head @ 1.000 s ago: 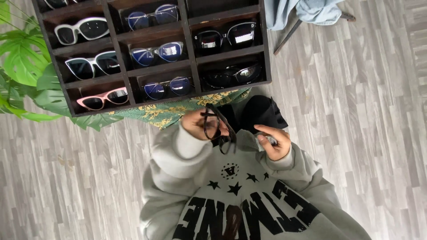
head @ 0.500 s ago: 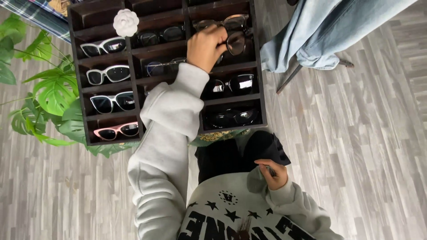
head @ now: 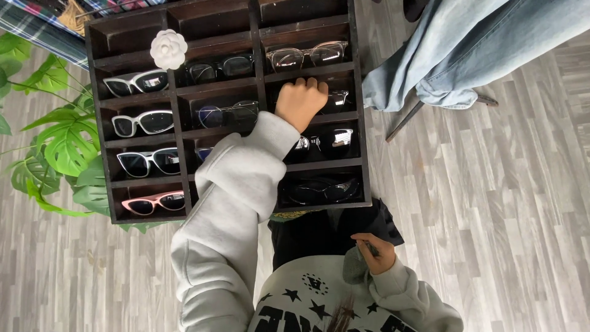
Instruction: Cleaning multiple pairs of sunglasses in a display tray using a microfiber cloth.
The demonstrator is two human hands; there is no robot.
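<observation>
My left hand (head: 300,101) is curled into a compartment of the dark rack (head: 360,123), closed around a pair of glasses (head: 340,96). Left of it sit four light-framed pairs. My right hand (head: 376,252) pinches a small dark thing, too hidden to name.

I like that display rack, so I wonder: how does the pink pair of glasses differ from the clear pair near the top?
The pink cat-eye sunglasses have a pink frame and dark lenses; the clear-framed glasses have a see-through frame and pale lenses. The pink pair sits in the left column's lowest slot, the clear pair in the right column, just above the left hand. Both rest lenses outward in the dark wooden rack.
</observation>
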